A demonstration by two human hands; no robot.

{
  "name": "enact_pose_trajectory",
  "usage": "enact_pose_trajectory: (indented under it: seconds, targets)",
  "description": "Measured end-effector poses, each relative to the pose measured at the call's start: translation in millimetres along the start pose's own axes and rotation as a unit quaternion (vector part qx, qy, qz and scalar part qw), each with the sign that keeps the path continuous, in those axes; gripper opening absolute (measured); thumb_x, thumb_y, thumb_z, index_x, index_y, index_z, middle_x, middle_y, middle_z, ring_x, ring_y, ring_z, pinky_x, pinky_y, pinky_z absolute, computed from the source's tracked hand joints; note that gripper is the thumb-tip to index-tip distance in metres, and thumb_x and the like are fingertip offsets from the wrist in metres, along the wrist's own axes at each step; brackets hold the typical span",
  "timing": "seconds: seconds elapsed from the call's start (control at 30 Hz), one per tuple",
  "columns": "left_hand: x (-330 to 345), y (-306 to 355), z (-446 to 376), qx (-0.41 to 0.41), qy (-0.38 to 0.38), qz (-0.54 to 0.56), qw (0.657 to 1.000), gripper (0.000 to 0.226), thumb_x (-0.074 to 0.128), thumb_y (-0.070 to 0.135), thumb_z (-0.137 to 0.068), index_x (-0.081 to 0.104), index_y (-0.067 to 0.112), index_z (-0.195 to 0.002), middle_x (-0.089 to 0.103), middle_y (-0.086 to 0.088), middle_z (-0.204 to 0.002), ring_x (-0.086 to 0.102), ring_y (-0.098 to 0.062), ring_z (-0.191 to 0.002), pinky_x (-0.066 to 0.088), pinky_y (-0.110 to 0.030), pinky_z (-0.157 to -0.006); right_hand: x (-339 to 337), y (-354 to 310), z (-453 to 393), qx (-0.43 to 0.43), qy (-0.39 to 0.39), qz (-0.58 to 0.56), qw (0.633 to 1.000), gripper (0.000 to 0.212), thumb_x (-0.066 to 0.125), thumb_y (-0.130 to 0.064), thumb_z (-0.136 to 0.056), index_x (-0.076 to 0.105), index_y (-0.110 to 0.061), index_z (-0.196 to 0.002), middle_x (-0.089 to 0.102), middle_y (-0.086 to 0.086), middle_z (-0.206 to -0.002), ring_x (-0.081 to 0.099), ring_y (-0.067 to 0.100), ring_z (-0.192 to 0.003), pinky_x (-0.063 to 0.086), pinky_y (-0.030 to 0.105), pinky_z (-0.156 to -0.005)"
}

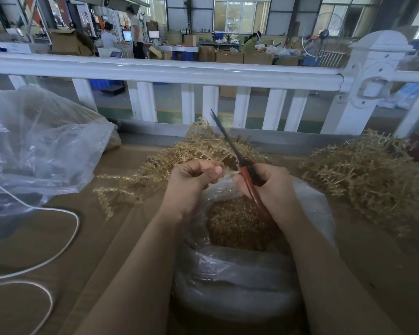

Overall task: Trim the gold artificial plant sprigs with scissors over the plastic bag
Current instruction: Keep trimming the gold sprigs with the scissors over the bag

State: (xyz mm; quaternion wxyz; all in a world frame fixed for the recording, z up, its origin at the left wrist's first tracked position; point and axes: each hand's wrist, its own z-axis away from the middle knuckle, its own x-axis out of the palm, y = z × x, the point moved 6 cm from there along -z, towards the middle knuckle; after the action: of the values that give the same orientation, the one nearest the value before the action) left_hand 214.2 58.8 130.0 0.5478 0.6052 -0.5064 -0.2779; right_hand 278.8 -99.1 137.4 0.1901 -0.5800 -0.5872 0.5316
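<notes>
The work looks to be somewhere in the middle. Far left of the hands a big clear bag (pixel 41 141) lies slumped on the brown table (pixel 82 238), with a white cord (pixel 68 228) looping in front of it; what it holds cannot be made out. Just left of the left hand a few loose sprigs (pixel 121 189) lie flat on the table, and whether those are cut already is not clear. Below both hands the plastic bag (pixel 240 274) stands open, with a good heap of gold trimmings (pixel 235 228) inside, so plenty of cutting has been done. Well to the right of the right hand a large pile (pixel 363 175) of sprigs waits, which suggests much is left.

The left hand (pixel 194 180) is curled, thumb and fingers pinching the stem of a fanned sprig (pixel 198 146) that spreads up and away over the bag's far edge. The right hand (pixel 269 184) is wrapped round the red handles of the scissors (pixel 242 165). Their dark blades point up and away, crossing the held sprig just beside the left thumb, and look nearly closed, though the blur makes that uncertain.
</notes>
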Motion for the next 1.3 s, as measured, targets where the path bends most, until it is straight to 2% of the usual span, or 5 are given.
enact_pose_trajectory:
  seconds: [0.27, 0.53, 0.77, 1.07, 1.3]
  targets:
    - [6, -9, -1, -0.034, -0.037, 0.084, 0.995, 0.001, 0.072, 0.004, -0.076, 0.071, 0.003, -0.077, 0.069, -0.007, -0.074, 0.064, -0.02, -0.071, 0.055, -0.042, -0.079, 0, -6, 0, 0.008, -0.008, -0.124, 0.992, 0.012, 0.075, -0.019, -0.088, 0.074, -0.009, -0.082, 0.075, -0.001, -0.07, 0.072, 0.008, -0.066, 0.049, 0.008, -0.062]
    - [11, -11, -1, -0.03, -0.059, 0.078, 0.995, 0.009, 0.075, 0.001, -0.076, 0.076, 0.009, -0.079, 0.07, -0.023, -0.095, 0.065, -0.036, -0.093, 0.053, -0.054, -0.091, 1, 4, -4, 0.025, 0.012, -0.036, 0.999, 0.011, 0.083, -0.018, -0.081, 0.072, -0.022, -0.082, 0.074, -0.008, -0.074, 0.069, 0.008, -0.064, 0.057, 0.023, -0.059]
    - [-1, -2, -1, -0.005, -0.022, -0.005, 1.0, 0.009, 0.073, 0.023, -0.083, 0.073, 0.021, -0.074, 0.068, -0.004, -0.08, 0.062, -0.005, -0.068, 0.05, -0.017, -0.065, -1, 5, -6, 0.011, 0.032, 0.012, 0.999, 0.011, 0.081, -0.025, -0.082, 0.072, -0.02, -0.086, 0.071, -0.009, -0.081, 0.068, 0.008, -0.073, 0.059, 0.029, -0.068]
    - [-3, -3, -2, -0.005, 0.001, -0.018, 1.0, 0.01, 0.074, 0.025, -0.079, 0.073, 0.015, -0.08, 0.069, 0.0, -0.075, 0.059, -0.004, -0.067, 0.048, -0.015, -0.066, 1, 4, -6, -0.008, 0.021, 0.054, 0.998, 0.014, 0.08, -0.028, -0.084, 0.071, -0.017, -0.087, 0.07, -0.012, -0.081, 0.067, 0.009, -0.072, 0.061, 0.037, -0.068]
    - [-4, 1, -1, 0.018, 0.009, 0.015, 1.0, 0.016, 0.068, 0.009, -0.089, 0.075, 0.019, -0.079, 0.066, 0.003, -0.073, 0.056, -0.007, -0.068, 0.049, -0.017, -0.066, -2, 7, -4, -0.017, 0.019, 0.133, 0.991, 0.04, 0.073, -0.075, -0.064, 0.06, -0.046, -0.089, 0.066, -0.028, -0.083, 0.061, -0.004, -0.081, 0.047, 0.02, -0.069]
